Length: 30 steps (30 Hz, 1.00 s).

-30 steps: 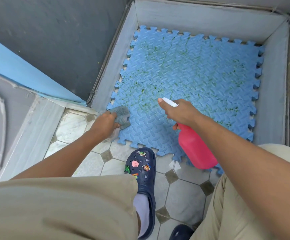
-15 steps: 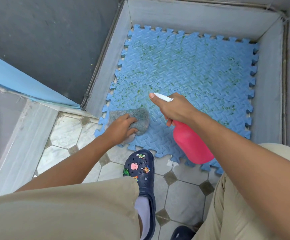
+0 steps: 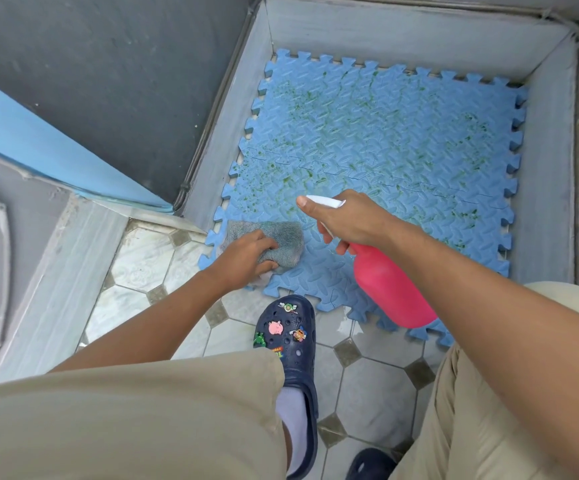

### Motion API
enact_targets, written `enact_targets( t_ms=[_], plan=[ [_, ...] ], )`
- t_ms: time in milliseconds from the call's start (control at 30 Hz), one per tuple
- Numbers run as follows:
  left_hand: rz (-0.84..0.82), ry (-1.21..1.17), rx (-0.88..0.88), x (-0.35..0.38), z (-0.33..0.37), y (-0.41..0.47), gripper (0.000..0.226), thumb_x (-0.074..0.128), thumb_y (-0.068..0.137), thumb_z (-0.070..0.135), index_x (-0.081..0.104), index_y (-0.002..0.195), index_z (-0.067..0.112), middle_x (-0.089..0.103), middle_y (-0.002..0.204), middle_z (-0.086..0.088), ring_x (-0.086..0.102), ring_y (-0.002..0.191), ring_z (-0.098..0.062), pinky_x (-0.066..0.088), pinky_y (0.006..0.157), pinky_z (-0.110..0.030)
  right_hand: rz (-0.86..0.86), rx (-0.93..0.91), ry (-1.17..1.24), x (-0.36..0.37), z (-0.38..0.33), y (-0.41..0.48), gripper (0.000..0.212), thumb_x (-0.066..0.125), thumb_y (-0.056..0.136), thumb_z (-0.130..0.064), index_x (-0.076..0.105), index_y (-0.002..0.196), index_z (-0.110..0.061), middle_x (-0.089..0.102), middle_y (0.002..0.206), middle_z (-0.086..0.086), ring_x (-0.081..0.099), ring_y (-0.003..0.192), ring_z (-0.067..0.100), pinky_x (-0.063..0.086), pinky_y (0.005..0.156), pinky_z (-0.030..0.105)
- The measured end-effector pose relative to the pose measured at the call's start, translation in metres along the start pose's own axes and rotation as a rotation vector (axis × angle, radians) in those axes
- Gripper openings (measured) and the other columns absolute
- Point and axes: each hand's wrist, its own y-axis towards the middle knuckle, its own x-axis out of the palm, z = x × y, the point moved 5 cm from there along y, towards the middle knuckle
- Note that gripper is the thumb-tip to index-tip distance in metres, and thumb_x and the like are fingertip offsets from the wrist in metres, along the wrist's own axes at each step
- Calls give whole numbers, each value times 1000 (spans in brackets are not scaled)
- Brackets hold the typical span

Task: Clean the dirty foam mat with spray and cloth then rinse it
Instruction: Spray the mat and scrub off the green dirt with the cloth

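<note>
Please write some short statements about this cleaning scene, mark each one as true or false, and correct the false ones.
1. The left hand grips a grey-green fluffy cloth that rests on the blue interlocking foam mat. True.
2. The right hand holds a green spray bottle. False: its grip is on a pink plastic spray bottle with a white nozzle.
3. Green dirt specks cover much of the mat's far part. True.
4. The cloth lies at the mat's far right corner. False: it is at the near left corner.
5. The dark blue clog shoe stands on the mat. False: it stands on the tiled floor, just before the mat's near edge.
</note>
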Motion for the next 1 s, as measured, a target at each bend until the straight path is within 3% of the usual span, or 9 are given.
enact_targets(
  t_ms=[67, 200, 333, 467, 633, 733, 833, 900, 1000],
  plan=[
    [-3, 27, 10, 1, 2, 1, 41, 67, 93, 32, 60, 125, 8, 55, 109, -11, 55, 100, -26, 38, 78, -30, 54, 15, 16, -4, 0, 2, 75, 55, 80, -84, 62, 75, -10, 69, 65, 6, 68, 48, 19, 53, 50, 29],
    [3, 68, 58, 3, 6, 3, 39, 67, 92, 28, 59, 122, 5, 54, 107, -13, 55, 99, -30, 41, 80, -35, 31, 24, 19, -6, 2, 2, 77, 54, 82, -83, 67, 79, -8, 74, 70, 5, 70, 49, 22, 52, 47, 28],
    [26, 95, 123, 3, 12, 7, 37, 66, 93, 26, 58, 122, 5, 54, 108, -13, 54, 101, -30, 43, 80, -36, 63, 68, -32, -8, 5, 5, 75, 56, 81, -83, 61, 78, -9, 68, 62, 8, 72, 52, 26, 60, 55, 37],
    [95, 59, 249, 9, 22, 13, 35, 64, 94, 19, 59, 126, 5, 55, 113, -13, 52, 106, -29, 47, 88, -39, 90, 41, 63, -32, -7, 13, 78, 54, 85, -81, 70, 89, -5, 75, 84, 7, 68, 47, 23, 48, 41, 24],
    [234, 96, 334, 13, 32, 40, 34, 66, 91, 16, 63, 123, 3, 59, 104, -16, 57, 93, -33, 51, 77, -41, -7, -59, -84, -67, -25, 13, 82, 46, 82, -87, 71, 86, -9, 74, 94, 6, 70, 52, 30, 49, 51, 30],
    [325, 67, 212, -7, 23, 73, 34, 65, 92, 16, 64, 123, 3, 59, 103, -17, 57, 93, -33, 51, 74, -44, 64, -70, -122, -98, -23, 14, 77, 46, 84, -85, 70, 86, -12, 76, 99, 5, 69, 51, 25, 50, 53, 32],
    [478, -7, -148, -51, -31, 113, 32, 54, 97, 21, 61, 126, 8, 55, 111, -12, 53, 107, -31, 47, 82, -36, 147, -24, -165, -111, -1, 15, 77, 46, 85, -84, 71, 88, -12, 73, 96, 6, 70, 49, 22, 46, 47, 24],
    [470, -52, -358, -72, -71, 131, 34, 52, 98, 23, 59, 127, 6, 52, 120, -14, 48, 119, -33, 42, 91, -34, 144, 10, -141, -107, 13, 19, 79, 46, 84, -86, 71, 88, -11, 71, 93, 3, 69, 48, 21, 44, 45, 22],
    [446, -41, -357, -70, -69, 132, 39, 54, 98, 21, 55, 134, 4, 50, 127, -21, 43, 122, -38, 33, 102, -40, 109, 30, 10, -100, 26, 21, 77, 48, 85, -84, 68, 80, -10, 73, 99, 11, 63, 45, 24, 50, 53, 31]
  ],
)
